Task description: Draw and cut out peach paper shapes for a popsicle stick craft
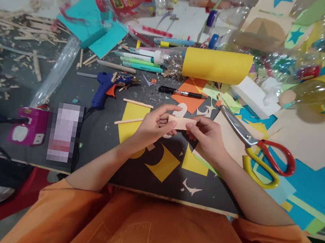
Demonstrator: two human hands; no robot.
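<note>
Between my two hands is a small strip of pale peach paper, held level above the dark table. My left hand pinches its left end, and my right hand pinches the right end. Just behind the fingers shows a white rounded paper cutout, partly hidden by them. Left of my left hand, two thin wooden sticks lie by a yellow paper piece. Below my hands are yellow paper offcuts and a white paper scrap.
Large scissors with red and yellow handles lie at the right. A blue glue gun, a black pen, markers and a yellow-wrapped bottle lie beyond my hands. A purple box with a cable sits at the left.
</note>
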